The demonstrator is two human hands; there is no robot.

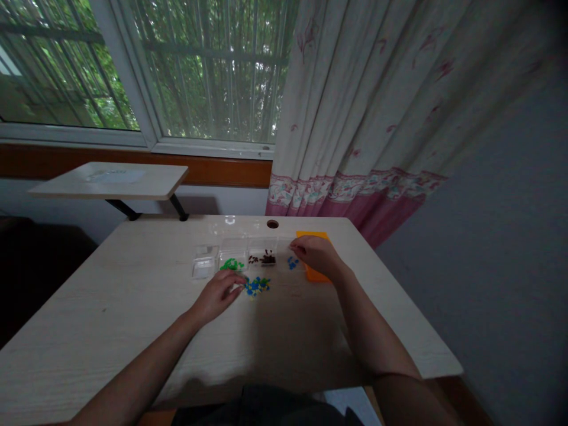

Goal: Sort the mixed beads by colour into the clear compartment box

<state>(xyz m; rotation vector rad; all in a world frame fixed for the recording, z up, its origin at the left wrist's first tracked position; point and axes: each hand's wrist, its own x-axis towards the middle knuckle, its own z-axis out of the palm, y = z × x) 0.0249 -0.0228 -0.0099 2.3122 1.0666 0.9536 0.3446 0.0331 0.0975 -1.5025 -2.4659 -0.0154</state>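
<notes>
A mixed pile of small blue, green and yellow pieces lies on the table in front of the clear boxes. My left hand rests at its left edge, fingers bent, with a gap between thumb and fingertips. Over the right-hand clear compartment, where small blue pieces lie, hangs my right hand. Its thumb and fingertips are pinched together; anything between them is too small to make out. Green pieces fill part of another compartment, and dark brown pieces sit in the one beside it.
A clear box stands at the left end of the row. Under my right hand lies an orange tray or board. The pale table has a cable hole and a raised shelf at back left. Curtains hang behind.
</notes>
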